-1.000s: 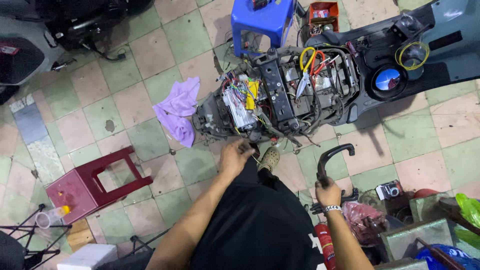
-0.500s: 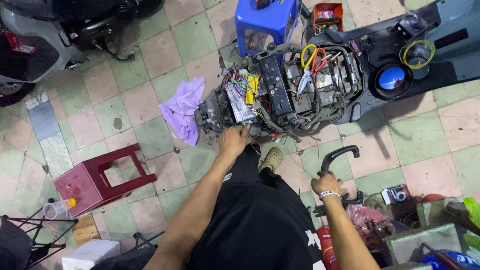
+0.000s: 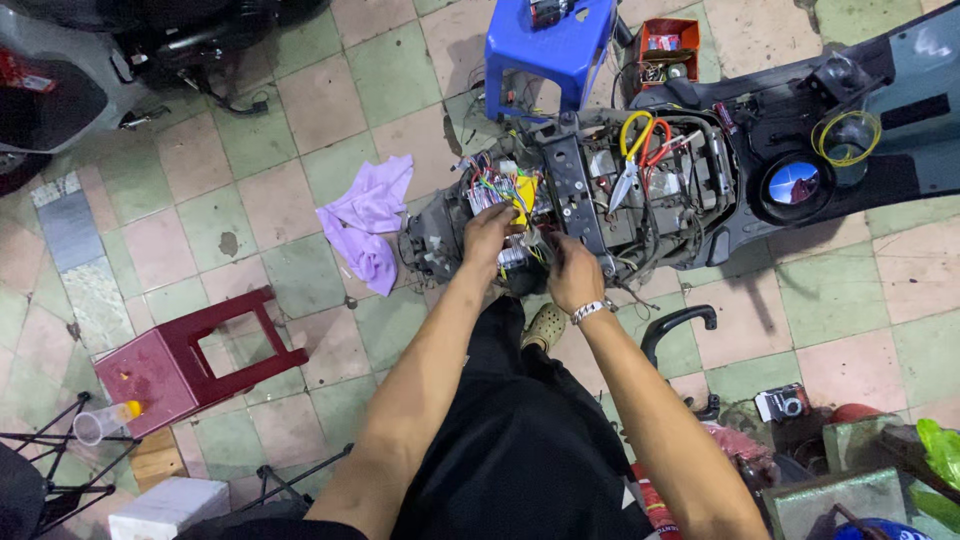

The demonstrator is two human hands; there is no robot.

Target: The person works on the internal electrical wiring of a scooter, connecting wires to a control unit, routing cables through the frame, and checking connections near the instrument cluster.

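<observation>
Head view: my left hand (image 3: 487, 232) pinches the coloured wire bundle (image 3: 500, 188) on the stripped scooter (image 3: 640, 190); my right hand (image 3: 572, 272), just beside, grips wires below it. Best practice, I judge: tease gently, avoid tugging connectors.

Even, fairly bright overhead light, no hard glare on the tiled floor (image 3: 300, 110). Soft shadow under the scooter body (image 3: 760, 170), toward the floor's right edge. Wide-angle lens bends tile lines at the corners. Centre sharp; slight blur w/ both hands. Top-left corner darker.
</observation>
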